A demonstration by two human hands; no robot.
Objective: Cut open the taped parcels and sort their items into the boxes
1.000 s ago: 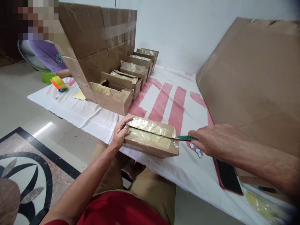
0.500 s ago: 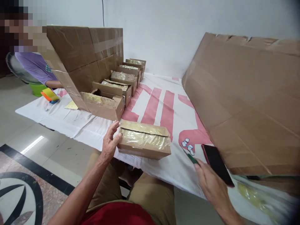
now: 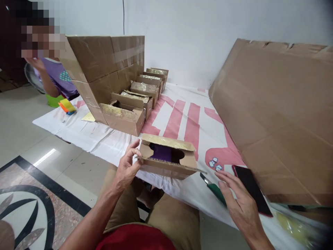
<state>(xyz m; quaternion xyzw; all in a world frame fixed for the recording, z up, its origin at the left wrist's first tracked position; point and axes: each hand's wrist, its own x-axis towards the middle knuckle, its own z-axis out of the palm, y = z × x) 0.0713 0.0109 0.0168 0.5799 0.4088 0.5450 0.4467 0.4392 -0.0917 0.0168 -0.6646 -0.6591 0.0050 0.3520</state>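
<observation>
A small cardboard box (image 3: 169,171) stands in front of me with its top flaps apart. Inside it, something dark purple (image 3: 161,152) shows; its kind is hard to make out. My left hand (image 3: 128,166) pinches the near flap at the box's left end. A utility knife (image 3: 216,193) with a green handle lies on the cloth right of the box, blade towards the box. Over the end of its handle, my right hand (image 3: 238,199) is open, fingers stretched out and apart. Beside that hand lies a dark phone (image 3: 251,189) with a red edge.
Several similar boxes (image 3: 122,119) stand in a row along a tall cardboard wall (image 3: 99,62) at the left. A large cardboard panel (image 3: 281,118) leans at the right. Small white pieces (image 3: 213,162) lie on the pink-and-white cloth (image 3: 178,114). A person (image 3: 56,74) sits at far left.
The box's near flap has swung up and towards me, showing the inside. My right hand has let go of the knife, now on the cloth. My left hand has taken hold of the flap.
</observation>
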